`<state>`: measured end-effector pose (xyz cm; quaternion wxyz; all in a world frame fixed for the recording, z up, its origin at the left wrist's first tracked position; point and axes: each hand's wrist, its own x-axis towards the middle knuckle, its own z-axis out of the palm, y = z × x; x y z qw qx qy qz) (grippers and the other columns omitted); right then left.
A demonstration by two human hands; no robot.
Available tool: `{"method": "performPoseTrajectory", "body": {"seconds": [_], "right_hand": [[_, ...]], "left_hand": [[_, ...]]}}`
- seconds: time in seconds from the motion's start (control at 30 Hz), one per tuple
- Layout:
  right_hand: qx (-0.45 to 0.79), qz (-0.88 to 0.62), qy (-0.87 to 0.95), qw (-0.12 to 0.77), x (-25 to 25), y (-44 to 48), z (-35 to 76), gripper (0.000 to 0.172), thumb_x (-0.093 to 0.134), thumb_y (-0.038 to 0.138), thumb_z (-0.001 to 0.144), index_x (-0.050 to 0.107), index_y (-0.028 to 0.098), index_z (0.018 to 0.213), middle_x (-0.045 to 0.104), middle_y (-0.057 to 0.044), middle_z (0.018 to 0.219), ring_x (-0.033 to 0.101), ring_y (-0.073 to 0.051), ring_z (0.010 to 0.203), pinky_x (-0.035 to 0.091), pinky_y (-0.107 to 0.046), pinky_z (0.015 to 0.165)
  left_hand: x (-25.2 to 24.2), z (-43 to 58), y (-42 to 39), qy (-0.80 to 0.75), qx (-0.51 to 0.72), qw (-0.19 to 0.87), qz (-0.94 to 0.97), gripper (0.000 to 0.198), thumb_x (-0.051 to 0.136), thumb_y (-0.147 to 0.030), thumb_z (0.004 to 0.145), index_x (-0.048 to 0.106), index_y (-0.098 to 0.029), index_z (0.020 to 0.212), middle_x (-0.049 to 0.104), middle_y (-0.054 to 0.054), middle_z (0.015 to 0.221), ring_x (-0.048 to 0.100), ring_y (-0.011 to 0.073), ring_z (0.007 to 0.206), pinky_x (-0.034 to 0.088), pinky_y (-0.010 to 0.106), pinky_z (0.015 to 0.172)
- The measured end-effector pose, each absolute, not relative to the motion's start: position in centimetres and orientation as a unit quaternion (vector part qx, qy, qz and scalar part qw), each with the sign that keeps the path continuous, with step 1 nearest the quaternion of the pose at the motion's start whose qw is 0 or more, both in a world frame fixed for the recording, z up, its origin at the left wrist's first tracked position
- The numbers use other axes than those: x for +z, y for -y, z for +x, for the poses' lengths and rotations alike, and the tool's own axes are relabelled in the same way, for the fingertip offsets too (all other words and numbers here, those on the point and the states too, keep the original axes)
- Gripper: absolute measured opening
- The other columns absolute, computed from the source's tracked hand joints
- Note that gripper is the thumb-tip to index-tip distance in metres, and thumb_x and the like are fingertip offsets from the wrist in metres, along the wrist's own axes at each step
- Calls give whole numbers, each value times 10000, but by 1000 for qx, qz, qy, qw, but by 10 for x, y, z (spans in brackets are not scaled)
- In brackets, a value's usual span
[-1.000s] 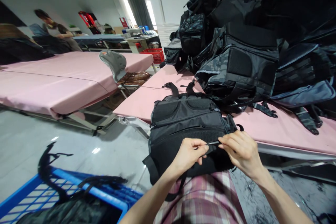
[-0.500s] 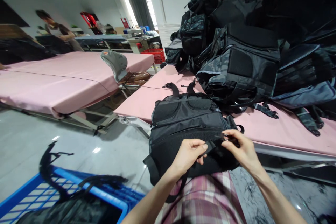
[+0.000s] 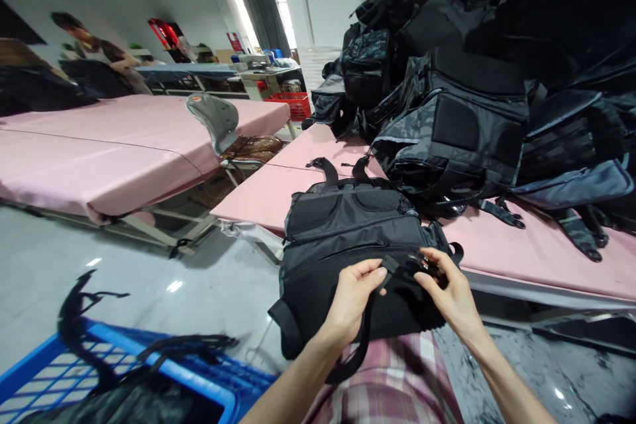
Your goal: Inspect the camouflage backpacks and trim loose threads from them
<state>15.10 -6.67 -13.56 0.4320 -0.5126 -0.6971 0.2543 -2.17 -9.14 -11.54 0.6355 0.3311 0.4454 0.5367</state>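
A black backpack (image 3: 348,232) lies at the edge of the pink-covered table and overhangs toward my lap. Above its mesh panel, my left hand (image 3: 355,291) pinches the end of a black webbing strap (image 3: 392,266), whose loop hangs down past the bag's lower edge. My right hand (image 3: 444,281) is closed on a small dark, shiny piece, possibly a buckle (image 3: 431,264); the fingers partly cover it. Only a small gap separates the strap end from that piece.
Many black and camouflage backpacks (image 3: 457,126) are heaped on the pink table (image 3: 263,185). At lower left stands a blue plastic basket (image 3: 199,377) with a dark bag inside. A grey chair (image 3: 213,122) and another pink table (image 3: 99,152) are left; a person (image 3: 94,53) stands behind it.
My right hand has shifted slightly left, closer to the strap end. The strap end in my left hand is raised a little and turned. The view has moved slightly.
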Motion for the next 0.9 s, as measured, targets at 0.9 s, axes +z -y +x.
{"method": "performPoseTrajectory", "body": {"seconds": [0.9], "right_hand": [[45, -613, 623, 484, -161, 61, 209, 485, 648, 444, 738, 548, 192, 1140, 629, -75, 981, 601, -212, 867, 485, -321, 728]], "left_hand": [[-129, -68, 60, -631, 266, 180, 706, 238, 491, -309, 859, 672, -190, 958, 640, 69, 969, 530, 221, 942, 405, 348, 842]]}}
